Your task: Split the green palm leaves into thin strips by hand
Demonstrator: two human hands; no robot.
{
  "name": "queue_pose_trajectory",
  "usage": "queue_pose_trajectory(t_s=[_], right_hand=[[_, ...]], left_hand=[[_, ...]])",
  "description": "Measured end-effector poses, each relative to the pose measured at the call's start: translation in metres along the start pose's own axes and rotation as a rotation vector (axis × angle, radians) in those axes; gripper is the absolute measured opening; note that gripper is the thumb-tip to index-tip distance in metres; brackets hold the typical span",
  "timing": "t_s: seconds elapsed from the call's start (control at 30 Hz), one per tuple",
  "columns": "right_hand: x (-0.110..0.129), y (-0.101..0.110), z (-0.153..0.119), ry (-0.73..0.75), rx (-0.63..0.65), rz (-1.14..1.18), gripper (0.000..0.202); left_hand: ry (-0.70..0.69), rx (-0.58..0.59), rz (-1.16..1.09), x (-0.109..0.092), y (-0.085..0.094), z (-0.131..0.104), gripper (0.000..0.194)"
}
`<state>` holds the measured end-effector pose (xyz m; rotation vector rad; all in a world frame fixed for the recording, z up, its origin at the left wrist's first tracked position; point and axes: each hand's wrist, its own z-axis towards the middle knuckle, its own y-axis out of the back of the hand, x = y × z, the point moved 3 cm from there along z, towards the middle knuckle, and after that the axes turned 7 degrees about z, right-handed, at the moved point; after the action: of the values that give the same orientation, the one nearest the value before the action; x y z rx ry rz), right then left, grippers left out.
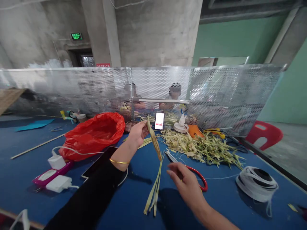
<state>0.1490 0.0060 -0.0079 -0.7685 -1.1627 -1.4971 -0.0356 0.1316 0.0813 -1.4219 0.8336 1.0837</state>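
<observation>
A bundle of dry, pale brown leaf (pixel 154 142) hangs at the centre, its upper end pinched in my left hand (pixel 139 131), which wears a gold bangle at the wrist. Below the bundle, several flat yellow-green strips (pixel 153 195) fan out downward over the blue table. My right hand (pixel 181 179) hovers just right of the strips, its fingers curled and apart with nothing between them. Red-handled scissors (pixel 202 180) lie beside and partly under it, blades toward the upper left.
A red plastic bag (pixel 96 134) and a power strip (pixel 48 175) lie left. A phone (pixel 159 120) stands ahead by a perforated metal screen (pixel 216 86). Plant scraps (pixel 203 147) and a white string roll (pixel 256 183) are right. People sit behind the screen.
</observation>
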Motion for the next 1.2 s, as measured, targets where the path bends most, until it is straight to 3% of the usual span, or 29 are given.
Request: queue_pose_trajectory(t_s=[0.07, 0.2, 0.3, 0.43, 0.5, 0.67, 0.83, 0.97, 1.1, 1.2], right_hand=[[0.008, 0.002, 0.014, -0.017, -0.043, 0.123, 0.032], [0.009, -0.015, 0.022, -0.257, 0.22, 0.435, 0.032], [0.0, -0.017, 0.014, -0.291, 0.172, 0.434, 0.033], [-0.009, -0.008, 0.007, -0.224, 0.065, 0.324, 0.029], [-0.008, -0.004, 0.007, -0.158, 0.011, 0.242, 0.025], [0.0, 0.003, 0.005, 0.0, -0.084, -0.016, 0.022], [-0.001, 0.004, 0.0, 0.035, -0.127, -0.086, 0.02], [-0.002, 0.003, 0.002, -0.041, -0.112, 0.062, 0.024], [0.004, 0.01, 0.013, -0.106, -0.168, 0.354, 0.03], [0.007, 0.013, 0.018, -0.174, -0.114, 0.544, 0.029]], left_hand=[[0.034, 0.054, -0.018, 0.011, -0.007, -0.021, 0.006], [0.088, 0.098, -0.045, 0.037, -0.012, -0.053, 0.013], [0.132, 0.116, -0.052, 0.056, -0.011, -0.069, 0.03], [0.27, 0.284, 0.091, 0.076, -0.019, -0.09, 0.045], [0.219, 0.309, 0.117, 0.079, -0.023, -0.096, 0.038], [0.193, 0.165, 0.142, 0.081, -0.023, -0.099, 0.034], [0.184, 0.112, 0.03, 0.08, -0.022, -0.098, 0.03], [0.205, 0.124, 0.054, 0.077, -0.023, -0.101, 0.026], [0.284, 0.294, 0.16, 0.078, -0.029, -0.111, 0.026], [0.316, 0.37, 0.249, 0.081, -0.032, -0.118, 0.023]])
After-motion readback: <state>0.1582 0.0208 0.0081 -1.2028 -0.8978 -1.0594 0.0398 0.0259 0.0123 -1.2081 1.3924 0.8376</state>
